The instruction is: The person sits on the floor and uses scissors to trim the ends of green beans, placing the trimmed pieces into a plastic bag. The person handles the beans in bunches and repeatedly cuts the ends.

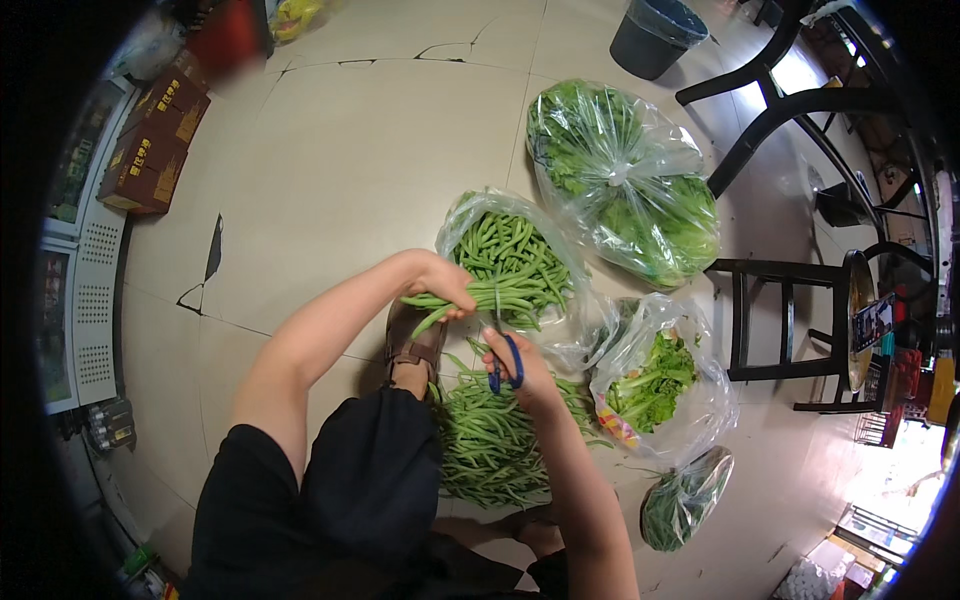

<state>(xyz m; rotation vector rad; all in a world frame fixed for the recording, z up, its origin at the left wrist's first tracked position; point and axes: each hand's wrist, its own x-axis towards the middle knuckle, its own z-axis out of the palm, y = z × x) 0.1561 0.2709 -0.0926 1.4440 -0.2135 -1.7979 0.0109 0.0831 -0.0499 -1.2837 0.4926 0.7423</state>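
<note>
My left hand (442, 289) grips a bunch of green beans (510, 296), their ends sticking out on both sides of the fist. In my right hand (525, 367) is a pair of scissors (514, 361) with blue handles, its blades reaching up across the bunch. Whether the blades touch the beans I cannot tell. Just beyond the bunch, an open clear plastic bag (457, 214) holds many cut green beans (502, 240). A large heap of longer green beans (491, 442) lies on the floor under my right forearm, between my feet.
A tied clear bag of leafy lettuce (622, 187) rests on the tiles, beside an open bag of lettuce leaves (652, 386). Nearer lies a small bag of greens (686, 499). Black chairs (787, 322) stand right, a bin (656, 41) far back, brown cartons (154, 146) left.
</note>
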